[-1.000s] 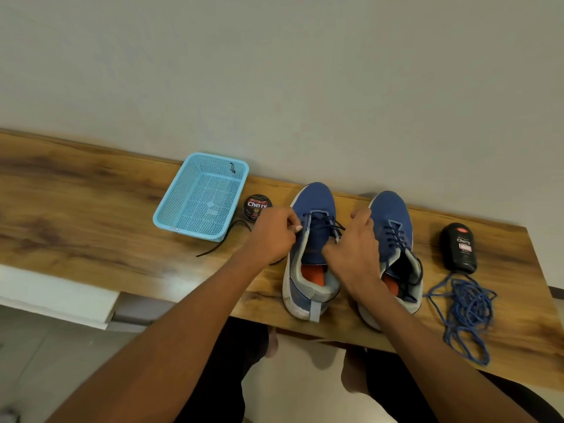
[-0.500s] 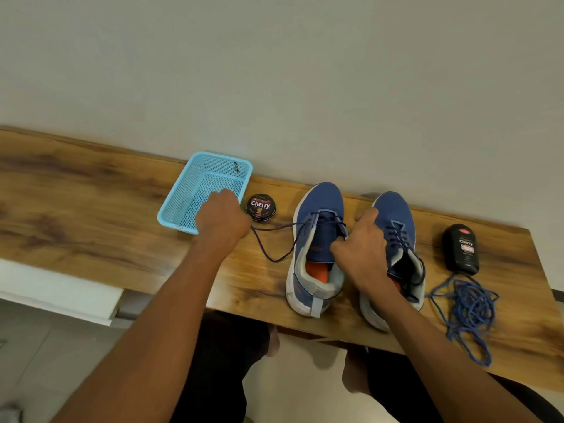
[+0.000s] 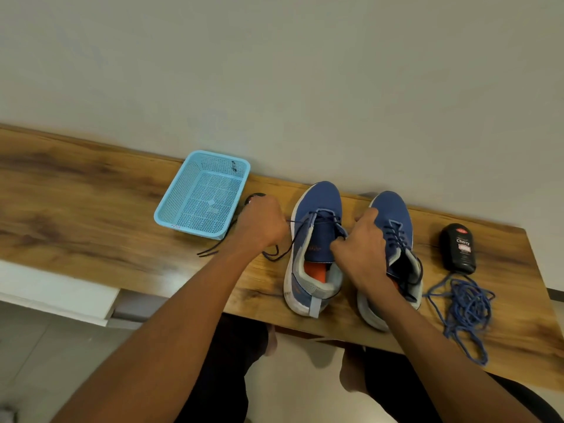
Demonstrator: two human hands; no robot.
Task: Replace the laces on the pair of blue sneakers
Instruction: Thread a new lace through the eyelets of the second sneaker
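Centrally, two blue mesh sneakers (image 3: 317, 239) stood side by side on a wooden table (image 3: 91, 215). The left hand (image 3: 262, 222) pinched the left shoe's dark lace (image 3: 302, 222), pulled sideways; the right hand (image 3: 360, 242) gripped its tongue with curled fingers.

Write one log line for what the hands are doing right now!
step: unlacing left sneaker | left hand: pulls dark lace sideways | right hand: holds the tongue | new blue laces: untouched on table

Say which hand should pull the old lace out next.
Left. The left hand already grips the dark lace on the left sneaker; the right hand holds that shoe's tongue.
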